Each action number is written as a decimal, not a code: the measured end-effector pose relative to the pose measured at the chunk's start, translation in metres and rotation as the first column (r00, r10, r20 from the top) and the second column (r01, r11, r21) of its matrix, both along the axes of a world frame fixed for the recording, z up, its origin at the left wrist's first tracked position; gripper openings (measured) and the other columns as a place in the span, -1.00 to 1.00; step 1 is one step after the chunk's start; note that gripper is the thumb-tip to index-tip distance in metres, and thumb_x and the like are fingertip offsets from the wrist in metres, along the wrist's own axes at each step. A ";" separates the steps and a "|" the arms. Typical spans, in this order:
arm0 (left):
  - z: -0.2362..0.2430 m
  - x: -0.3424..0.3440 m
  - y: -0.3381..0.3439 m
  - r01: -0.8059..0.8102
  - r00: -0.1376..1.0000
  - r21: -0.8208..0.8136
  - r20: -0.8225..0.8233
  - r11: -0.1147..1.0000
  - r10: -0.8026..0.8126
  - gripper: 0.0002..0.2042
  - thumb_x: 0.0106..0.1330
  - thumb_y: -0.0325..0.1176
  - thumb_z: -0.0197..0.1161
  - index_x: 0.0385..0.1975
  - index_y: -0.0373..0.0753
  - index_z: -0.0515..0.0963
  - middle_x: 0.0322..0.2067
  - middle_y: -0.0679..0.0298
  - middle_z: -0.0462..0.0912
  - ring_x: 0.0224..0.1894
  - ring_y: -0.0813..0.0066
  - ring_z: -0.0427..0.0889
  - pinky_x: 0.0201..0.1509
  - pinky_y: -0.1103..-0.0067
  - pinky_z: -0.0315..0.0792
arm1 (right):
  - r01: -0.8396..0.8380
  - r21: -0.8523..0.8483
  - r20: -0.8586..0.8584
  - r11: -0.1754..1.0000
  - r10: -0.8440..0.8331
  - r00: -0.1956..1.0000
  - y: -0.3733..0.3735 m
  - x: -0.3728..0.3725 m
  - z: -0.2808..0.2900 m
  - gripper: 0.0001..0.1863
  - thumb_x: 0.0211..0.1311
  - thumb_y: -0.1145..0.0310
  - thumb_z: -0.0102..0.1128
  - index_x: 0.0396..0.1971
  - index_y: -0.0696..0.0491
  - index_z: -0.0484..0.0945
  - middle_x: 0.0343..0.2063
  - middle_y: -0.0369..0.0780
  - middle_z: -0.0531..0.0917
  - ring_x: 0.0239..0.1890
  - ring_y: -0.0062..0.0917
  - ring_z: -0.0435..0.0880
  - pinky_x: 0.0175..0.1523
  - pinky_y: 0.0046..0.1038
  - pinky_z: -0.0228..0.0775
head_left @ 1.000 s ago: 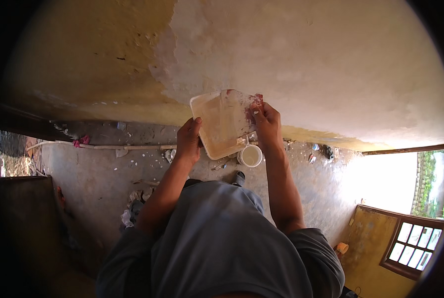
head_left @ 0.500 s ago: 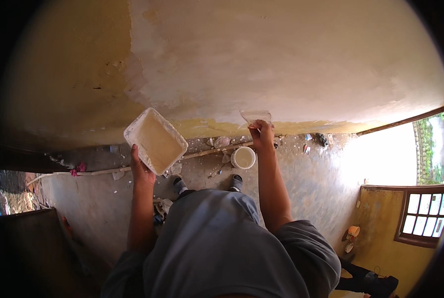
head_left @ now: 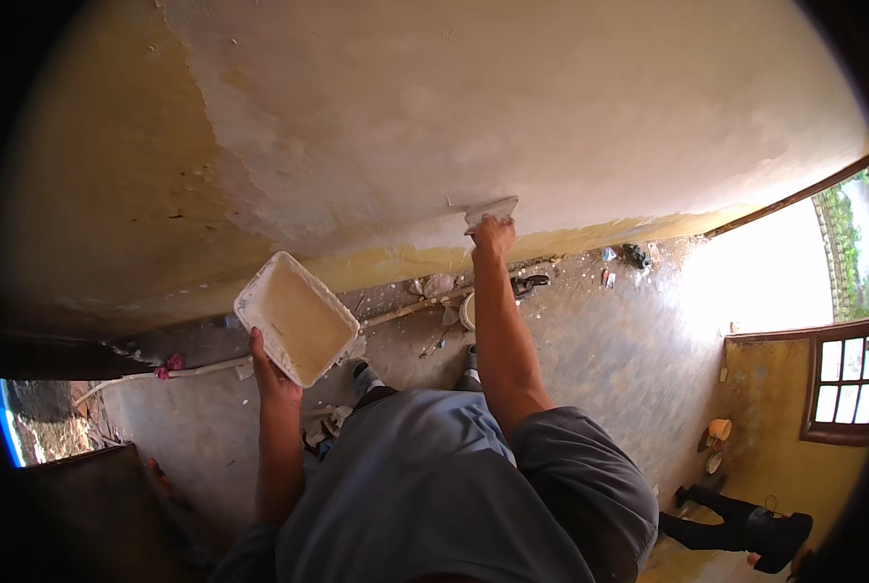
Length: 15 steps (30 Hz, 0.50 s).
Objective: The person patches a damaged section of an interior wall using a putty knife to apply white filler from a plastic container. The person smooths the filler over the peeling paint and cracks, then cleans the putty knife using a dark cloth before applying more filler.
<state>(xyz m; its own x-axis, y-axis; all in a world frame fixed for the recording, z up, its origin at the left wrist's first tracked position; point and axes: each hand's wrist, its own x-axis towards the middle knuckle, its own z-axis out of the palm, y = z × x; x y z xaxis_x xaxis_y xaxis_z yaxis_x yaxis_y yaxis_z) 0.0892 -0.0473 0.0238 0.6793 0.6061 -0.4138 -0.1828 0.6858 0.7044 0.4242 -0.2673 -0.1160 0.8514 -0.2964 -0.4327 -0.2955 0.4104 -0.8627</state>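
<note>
My left hand point(head_left: 270, 369) grips the lower edge of a white rectangular tray point(head_left: 295, 318) that holds pale putty, tilted and held out in front of me on the left. My right hand point(head_left: 492, 236) is stretched up against the wall point(head_left: 512, 107) and holds a flat putty blade point(head_left: 491, 210), whose edge lies on the pale plastered surface just above a yellow band. The wall is whitish on the right and yellowish brown on the left.
A white bucket point(head_left: 467, 312) stands on the dusty floor point(head_left: 590, 340) by the wall's foot, beside a long stick and scattered debris. A barred window point(head_left: 845, 384) is at the right, with small pots below it. A dark-clothed person point(head_left: 735, 530) is at the lower right.
My left hand has carried the tray down and to the left, away from the blade. My right hand has gone up to the wall and pressed the blade on it.
</note>
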 end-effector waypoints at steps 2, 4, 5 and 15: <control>-0.002 -0.004 0.004 0.033 0.999 -0.031 0.012 0.999 -0.032 -0.32 0.25 0.08 0.07 0.28 -0.15 0.12 0.23 0.22 0.26 0.23 0.21 0.29 0.26 0.29 0.26 | -0.031 -0.560 0.129 0.828 0.124 0.984 0.045 -0.020 0.014 -0.67 -0.01 0.48 -0.01 -0.17 0.21 0.32 -0.39 0.08 0.52 -0.38 -0.06 0.55 -0.18 -0.18 0.38; -0.002 -0.007 0.006 0.016 1.000 -0.014 -0.012 1.000 -0.016 -0.32 0.25 0.08 0.07 0.28 -0.15 0.12 0.22 0.22 0.26 0.23 0.21 0.30 0.26 0.29 0.26 | -0.063 -0.546 0.223 0.836 0.218 0.950 0.086 -0.064 0.055 -0.74 0.01 0.49 0.01 -0.25 0.20 0.33 -0.43 0.11 0.51 -0.31 0.08 0.49 -0.11 -0.15 0.32; -0.001 -0.008 0.006 0.007 1.000 -0.003 -0.029 1.000 -0.007 -0.33 0.25 0.08 0.07 0.28 -0.15 0.13 0.22 0.22 0.27 0.23 0.21 0.30 0.26 0.29 0.26 | -0.142 -0.589 0.194 0.795 0.310 0.931 0.090 -0.080 0.061 -0.79 0.06 0.52 0.03 -0.27 0.18 0.33 -0.47 0.03 0.53 -0.31 -0.03 0.54 -0.13 -0.20 0.35; 0.008 0.000 0.000 0.008 0.999 0.007 -0.053 1.000 -0.008 -0.27 0.17 0.07 0.19 0.27 -0.20 0.14 0.21 0.19 0.28 0.22 0.20 0.30 0.24 0.30 0.28 | 0.052 -0.713 0.304 0.700 0.240 0.922 0.095 -0.026 0.034 -0.72 0.01 0.58 0.01 -0.24 0.24 0.25 -0.48 -0.05 0.54 -0.41 -0.43 0.58 -0.40 -0.46 0.44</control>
